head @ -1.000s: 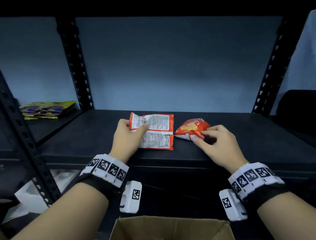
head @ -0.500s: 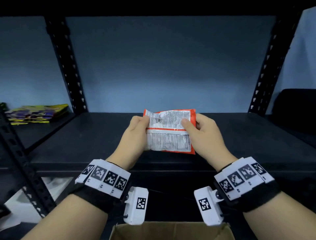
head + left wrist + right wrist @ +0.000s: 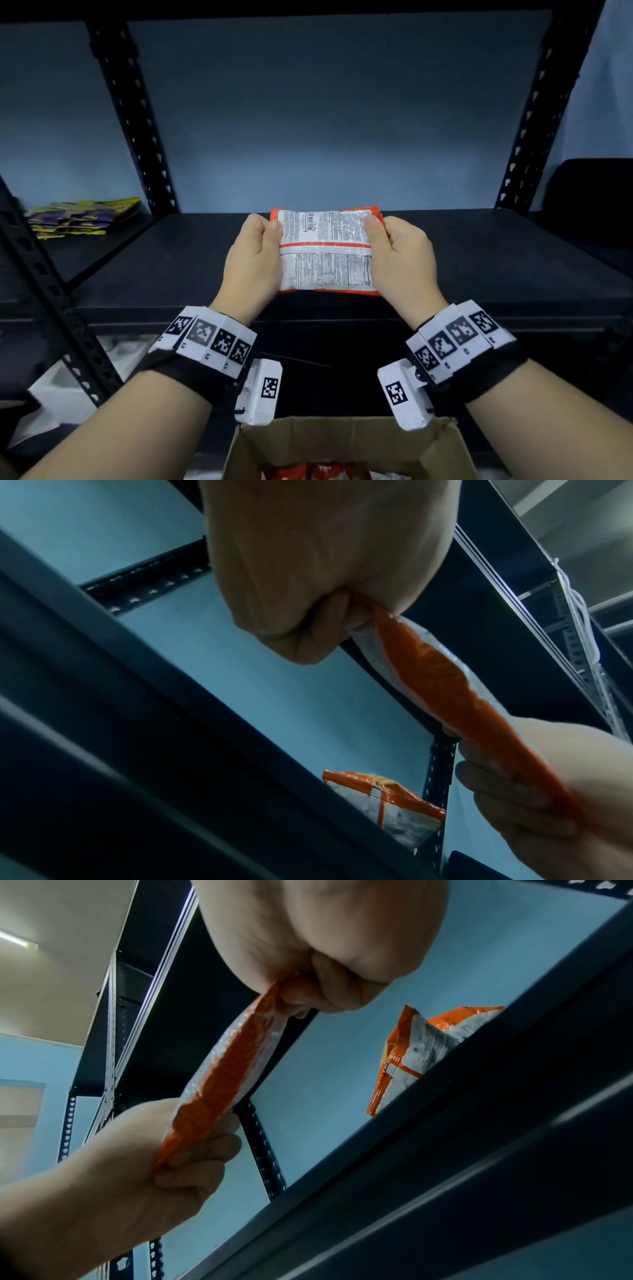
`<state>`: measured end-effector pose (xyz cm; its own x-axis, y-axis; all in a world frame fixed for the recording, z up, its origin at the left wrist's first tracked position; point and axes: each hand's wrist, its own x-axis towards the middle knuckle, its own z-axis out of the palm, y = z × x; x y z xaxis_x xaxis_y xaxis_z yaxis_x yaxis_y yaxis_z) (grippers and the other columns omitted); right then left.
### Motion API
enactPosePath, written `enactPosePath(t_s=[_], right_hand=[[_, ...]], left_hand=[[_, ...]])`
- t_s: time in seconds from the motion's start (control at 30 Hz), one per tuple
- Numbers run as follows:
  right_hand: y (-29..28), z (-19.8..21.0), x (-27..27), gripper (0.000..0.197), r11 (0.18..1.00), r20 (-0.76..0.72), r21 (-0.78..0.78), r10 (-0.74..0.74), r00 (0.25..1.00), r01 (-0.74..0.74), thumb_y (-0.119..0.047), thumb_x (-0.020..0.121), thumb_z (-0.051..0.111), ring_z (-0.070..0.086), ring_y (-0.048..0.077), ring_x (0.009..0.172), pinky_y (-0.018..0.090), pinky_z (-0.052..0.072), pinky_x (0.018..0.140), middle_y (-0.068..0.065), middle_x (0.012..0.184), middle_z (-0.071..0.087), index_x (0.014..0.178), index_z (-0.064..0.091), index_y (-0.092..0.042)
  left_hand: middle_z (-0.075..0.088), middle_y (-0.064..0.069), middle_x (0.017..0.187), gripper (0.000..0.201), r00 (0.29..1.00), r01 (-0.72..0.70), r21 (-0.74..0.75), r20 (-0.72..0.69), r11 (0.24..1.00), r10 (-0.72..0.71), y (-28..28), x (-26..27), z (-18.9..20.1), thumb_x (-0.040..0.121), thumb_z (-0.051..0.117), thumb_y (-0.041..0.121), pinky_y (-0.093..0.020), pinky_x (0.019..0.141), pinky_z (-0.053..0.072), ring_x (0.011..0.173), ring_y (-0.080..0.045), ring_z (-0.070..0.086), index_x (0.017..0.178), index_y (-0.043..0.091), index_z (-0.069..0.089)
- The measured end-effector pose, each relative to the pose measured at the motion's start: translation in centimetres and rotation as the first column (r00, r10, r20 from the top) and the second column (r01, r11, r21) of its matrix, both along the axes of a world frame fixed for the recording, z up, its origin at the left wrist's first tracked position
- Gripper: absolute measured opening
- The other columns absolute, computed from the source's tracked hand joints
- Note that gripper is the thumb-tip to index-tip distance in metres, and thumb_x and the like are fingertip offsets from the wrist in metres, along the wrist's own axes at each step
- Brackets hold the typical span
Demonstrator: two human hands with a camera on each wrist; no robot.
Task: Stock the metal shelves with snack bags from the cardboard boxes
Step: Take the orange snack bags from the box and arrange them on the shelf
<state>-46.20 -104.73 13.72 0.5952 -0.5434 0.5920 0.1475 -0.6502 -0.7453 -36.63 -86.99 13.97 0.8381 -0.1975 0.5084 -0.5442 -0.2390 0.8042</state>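
At the far left, on the neighbouring shelf bay, a flat stack of yellow and purple bags [image 3: 84, 216] is seen; the number in it cannot be counted.

The left hand [image 3: 251, 263] is closed on the left edge of the orange snack bag [image 3: 325, 253], thumb laid over the printed back, fingers curled beneath. The bag is held level above the front of the metal shelf [image 3: 479, 260], clear of the board, its printed back turned up. The right hand [image 3: 402, 265] is closed on the opposite edge in the same way.

The bag is judged light and soft: a thin, crinkled film pouch, slightly puffed, sagging a little between the two hands in the wrist views. The film is probably slick and the contents probably brittle, so it is best taken by the side margins or the crimped end seals, with a pinch rather than a squeeze over the middle.

One bag is held. A second orange bag [image 3: 424, 1053] is seen in both wrist views, lying on the shelf behind the held one; in the head view it is hidden. Below, one open cardboard box [image 3: 342, 445] is seen, with more orange packets [image 3: 318, 472] in it; their number cannot be told.
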Motion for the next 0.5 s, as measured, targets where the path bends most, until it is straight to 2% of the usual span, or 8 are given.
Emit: enactPosePath(t_s=[0.07, 0.17, 0.23, 0.3, 0.37, 0.4, 0.43, 0.5], right_hand=[[0.4, 0.3, 0.2, 0.052, 0.999, 0.017, 0.018, 0.034, 0.999, -0.034, -0.036, 0.108, 0.049, 0.046, 0.014, 0.057, 0.029, 0.037, 0.053, 0.014, 0.068, 0.059, 0.070, 0.048, 0.000], [1.2, 0.3, 0.9, 0.053, 0.996, 0.019, 0.057, 0.066, 0.998, -0.067, -0.036, 0.109, 0.046, 0.052, 0.020, 0.059, 0.028, 0.039, 0.053, 0.017, 0.072, 0.063, 0.074, 0.053, 0.003], [1.4, 0.4, 1.3, 0.053, 0.993, -0.021, 0.083, 0.090, 0.996, -0.088, -0.038, 0.109, 0.045, 0.061, 0.030, 0.070, 0.037, 0.048, 0.060, 0.018, 0.078, 0.066, 0.080, 0.057, 0.005], [1.5, 0.9, 1.7, 0.054, 0.986, -0.061, 0.115, 0.130, 0.990, -0.122, -0.040, 0.108, 0.044, 0.065, 0.038, 0.082, 0.047, 0.055, 0.069, 0.021, 0.085, 0.068, 0.087, 0.058, 0.007], [1.8, 1.6, 1.7, 0.059, 0.976, -0.081, 0.142, 0.178, 0.981, -0.166, -0.049, 0.103, 0.046, 0.066, 0.044, 0.089, 0.058, 0.056, 0.074, 0.025, 0.094, 0.068, 0.096, 0.059, 0.008], [2.0, 2.0, 1.8, 0.063, 0.971, -0.085, 0.152, 0.200, 0.976, -0.185, -0.053, 0.098, 0.047, 0.065, 0.047, 0.092, 0.062, 0.055, 0.075, 0.027, 0.097, 0.067, 0.099, 0.059, 0.008], [2.1, 2.2, 1.8, 0.063, 0.967, -0.087, 0.159, 0.216, 0.973, -0.200, -0.053, 0.094, 0.048, 0.064, 0.049, 0.093, 0.064, 0.055, 0.076, 0.030, 0.099, 0.066, 0.100, 0.058, 0.009], [2.5, 2.8, 1.6, 0.051, 0.961, -0.102, 0.166, 0.241, 0.965, -0.223, -0.041, 0.096, 0.053, 0.063, 0.049, 0.084, 0.060, 0.055, 0.069, 0.032, 0.097, 0.064, 0.100, 0.057, 0.010]], left_hand=[[0.058, 0.011, 0.078, 0.029, 0.999, 0.036, -0.072, 0.008, 0.997, -0.036, 0.4, 0.4, -0.3, 0.108, 0.044, 0.037, -0.024, 0.068, 0.044, 0.067, -0.001, 0.051, 0.084, 0.021, 0.049], [0.064, 0.011, 0.080, 0.028, 0.991, 0.091, -0.201, -0.080, 0.975, -0.109, 1.0, 1.3, -0.8, 0.104, 0.048, 0.041, -0.040, 0.075, 0.051, 0.075, -0.008, 0.059, 0.082, 0.024, 0.052], [0.067, 0.011, 0.081, 0.028, 0.983, 0.117, -0.213, -0.117, 0.970, -0.144, 1.4, 1.8, -0.7, 0.104, 0.049, 0.040, -0.042, 0.076, 0.051, 0.076, -0.010, 0.061, 0.082, 0.023, 0.055], [0.068, 0.015, 0.079, 0.027, 0.991, 0.081, -0.123, -0.094, 0.989, -0.093, 2.1, 2.2, -0.4, 0.104, 0.051, 0.037, -0.035, 0.075, 0.051, 0.075, -0.007, 0.062, 0.084, 0.022, 0.057], [0.070, 0.012, 0.083, 0.020, 0.995, 0.046, -0.055, -0.085, 0.997, -0.050, 2.7, 2.6, -0.2, 0.100, 0.055, 0.044, -0.037, 0.074, 0.053, 0.077, -0.010, 0.066, 0.092, 0.027, 0.059], [0.070, 0.010, 0.090, 0.019, 0.994, 0.053, -0.041, -0.089, 0.998, -0.057, 3.0, 2.8, -0.3, 0.096, 0.058, 0.049, -0.039, 0.076, 0.055, 0.081, -0.013, 0.068, 0.099, 0.030, 0.058], [0.067, 0.008, 0.101, 0.028, 0.994, 0.074, -0.017, -0.076, 0.997, -0.075, 3.3, 2.8, -0.2, 0.092, 0.061, 0.054, -0.038, 0.082, 0.055, 0.092, -0.013, 0.068, 0.108, 0.032, 0.055], [0.053, 0.005, 0.126, 0.058, 0.986, 0.140, 0.118, 0.073, 0.983, -0.149, 3.8, 2.5, -0.2, 0.081, 0.065, 0.064, -0.026, 0.101, 0.046, 0.120, -0.006, 0.056, 0.125, 0.031, 0.048]])
